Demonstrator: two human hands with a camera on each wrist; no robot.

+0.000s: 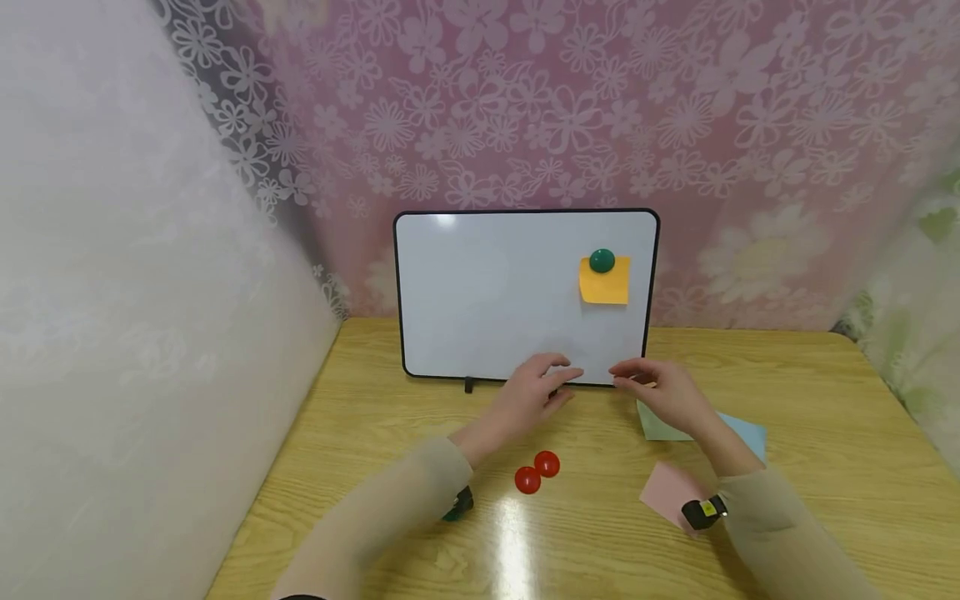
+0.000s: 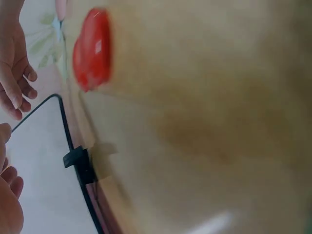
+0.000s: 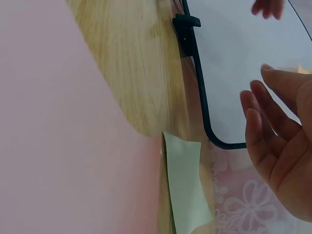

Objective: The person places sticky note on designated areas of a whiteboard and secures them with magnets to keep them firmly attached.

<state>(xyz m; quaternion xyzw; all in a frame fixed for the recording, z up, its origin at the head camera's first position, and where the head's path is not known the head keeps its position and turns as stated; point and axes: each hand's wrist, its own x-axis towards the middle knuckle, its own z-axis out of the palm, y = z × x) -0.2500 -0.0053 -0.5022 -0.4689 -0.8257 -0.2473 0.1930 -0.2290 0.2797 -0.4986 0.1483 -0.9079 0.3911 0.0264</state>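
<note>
Whiteboard stands at the back of the wooden surface, a green round magnet over the orange sticky note at its upper right. Near its lower edge, left hand and right hand are apart, fingers relaxed, unclenched; two red magnets lie nearer.

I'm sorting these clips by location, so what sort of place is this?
Probably a desk corner in an indoor room: a wood-grain table set by a flower-patterned wall, with a whiteboard standing upright on it.

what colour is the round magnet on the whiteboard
The round magnet is green; the head view shows it best.
</note>
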